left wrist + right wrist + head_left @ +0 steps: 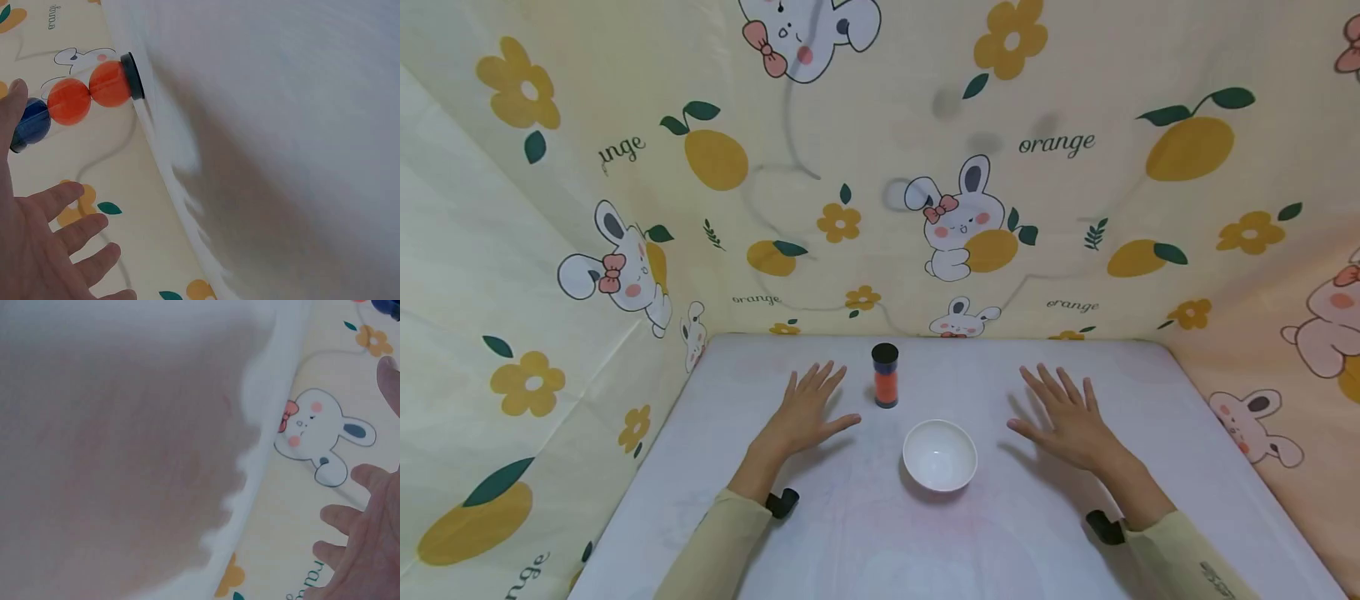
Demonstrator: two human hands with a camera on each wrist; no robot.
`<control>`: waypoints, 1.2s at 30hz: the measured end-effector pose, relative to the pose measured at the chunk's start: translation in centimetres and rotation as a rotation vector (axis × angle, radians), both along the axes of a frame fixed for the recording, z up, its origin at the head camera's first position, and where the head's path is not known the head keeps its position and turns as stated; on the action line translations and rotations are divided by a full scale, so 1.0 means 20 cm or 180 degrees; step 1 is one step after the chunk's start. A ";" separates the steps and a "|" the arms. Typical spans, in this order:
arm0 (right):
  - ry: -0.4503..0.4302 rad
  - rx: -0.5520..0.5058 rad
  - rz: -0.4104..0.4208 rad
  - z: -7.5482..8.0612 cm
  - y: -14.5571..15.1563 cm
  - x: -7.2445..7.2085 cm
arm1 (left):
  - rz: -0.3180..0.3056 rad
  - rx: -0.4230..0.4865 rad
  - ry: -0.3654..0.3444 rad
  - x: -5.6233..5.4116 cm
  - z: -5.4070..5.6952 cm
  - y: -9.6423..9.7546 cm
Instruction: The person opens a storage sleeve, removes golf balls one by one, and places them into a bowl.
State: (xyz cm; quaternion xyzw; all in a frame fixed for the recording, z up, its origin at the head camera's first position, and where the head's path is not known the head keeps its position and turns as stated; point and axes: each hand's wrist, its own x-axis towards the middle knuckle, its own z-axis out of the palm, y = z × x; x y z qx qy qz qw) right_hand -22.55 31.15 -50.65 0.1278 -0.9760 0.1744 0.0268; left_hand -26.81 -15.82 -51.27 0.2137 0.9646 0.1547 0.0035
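A clear tube with a black lid (886,379) stands upright on the table; in the left wrist view the tube (70,101) shows two orange balls and a blue one inside. In front of it, slightly to the right, sits a white bowl (940,456) with nothing visible inside. My left hand (808,414) hovers over the table to the left of both, fingers spread and holding nothing. On the other side of the bowl, my right hand (1067,423) is also raised with spread fingers, apart from everything.
The white table (850,533) is enclosed at the back and sides by a cream cloth (880,167) printed with rabbits, flowers and oranges. A small black device (783,503) is worn at the left wrist, another black device (1106,527) at the right.
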 end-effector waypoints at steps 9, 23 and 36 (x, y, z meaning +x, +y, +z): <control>-0.0059 0.0017 0.0066 0.00 -0.06 0.00 | -0.0089 0.0172 -0.0046 -0.04 -0.01 0.07; 0.0010 -0.0019 0.0194 0.00 -0.12 0.01 | -0.0209 0.0443 -0.0152 -0.10 -0.02 0.15; 0.0050 -0.0002 0.0241 -0.01 -0.17 0.01 | -0.0171 0.0999 -0.0389 -0.17 -0.05 0.23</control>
